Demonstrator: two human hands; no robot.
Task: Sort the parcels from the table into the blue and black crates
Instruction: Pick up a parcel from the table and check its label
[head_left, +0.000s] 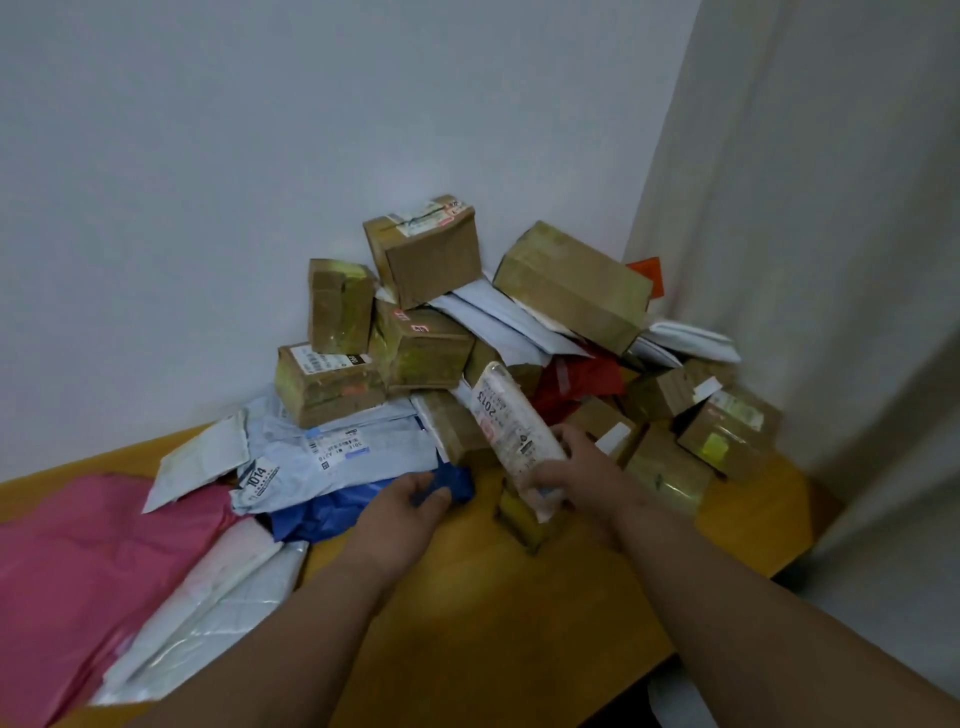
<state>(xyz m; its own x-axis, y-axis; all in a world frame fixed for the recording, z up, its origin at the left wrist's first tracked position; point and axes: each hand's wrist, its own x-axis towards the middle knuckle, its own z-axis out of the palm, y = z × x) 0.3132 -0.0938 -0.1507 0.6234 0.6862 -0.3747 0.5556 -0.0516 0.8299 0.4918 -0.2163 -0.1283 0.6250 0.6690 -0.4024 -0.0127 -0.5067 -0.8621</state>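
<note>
A heap of parcels lies on the wooden table (467, 613) against the wall: several brown cardboard boxes (423, 249) on top and soft mailers below. My left hand (402, 512) grips the edge of a blue plastic mailer (337, 512) at the heap's front. My right hand (576, 470) holds a long parcel with a white label marked 2013 (506, 423), tilted up from a small taped box (527, 522) beneath it. Neither crate is in view.
A pink mailer (78, 566) and white mailers (218, 592) cover the table's left side. A red bag (576, 382) sits inside the heap. A curtain (810, 234) hangs at the right, past the table's right edge. The grey wall (234, 182) backs the heap.
</note>
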